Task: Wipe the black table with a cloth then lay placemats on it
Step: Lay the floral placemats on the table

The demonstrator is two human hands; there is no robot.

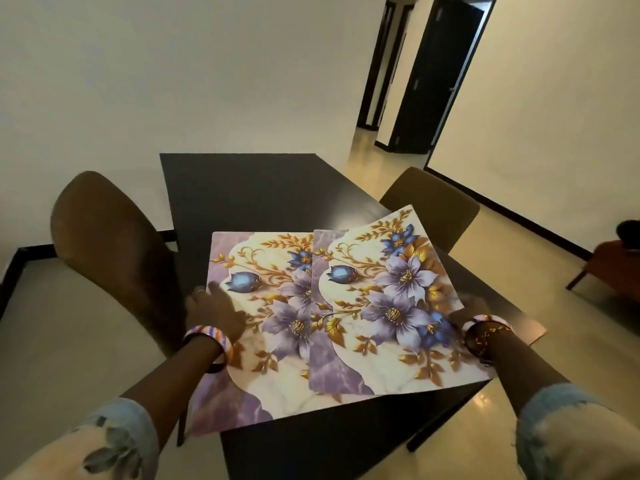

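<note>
Both hands (pixel 214 315) (pixel 465 311) hold floral placemats (pixel 384 306) on the black table (pixel 249 188).

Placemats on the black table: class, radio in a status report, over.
Left hand flat on left placemat. Right hand holds right placemat, overlapping it. Black table beyond bare.

Black table (pixel 249 188), rectangular, dark matte top, far half bare. Near end carries two floral placemats: left placemat (pixel 256 341) lies flat, its near-left corner overhanging the table edge. Right placemat (pixel 388 306) overlaps the left one's right side, skewed, its far-right part raised off the tabletop.
</note>
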